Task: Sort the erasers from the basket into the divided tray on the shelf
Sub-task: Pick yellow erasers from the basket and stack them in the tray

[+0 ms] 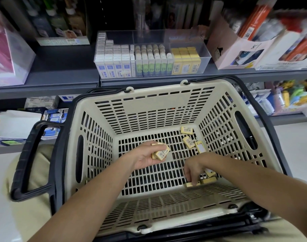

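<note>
Inside a cream slotted plastic basket (pixel 104 165), the left hand (pixel 146 157) grips several small yellow erasers (pixel 160 152); right hand (pixel 194 172) fingers (pixel 193 181) pinch another near the near-right wall. Clear divided tray (pixel 207 57) sits on the far shelf (pixel 62 74).

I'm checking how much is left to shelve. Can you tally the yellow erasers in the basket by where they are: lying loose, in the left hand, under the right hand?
Loose on the basket floor, far right: 3 yellow erasers
In the left hand: at least 2, partly hidden
Under the right hand: about 3, partly covered
Total: roughly 8
</note>
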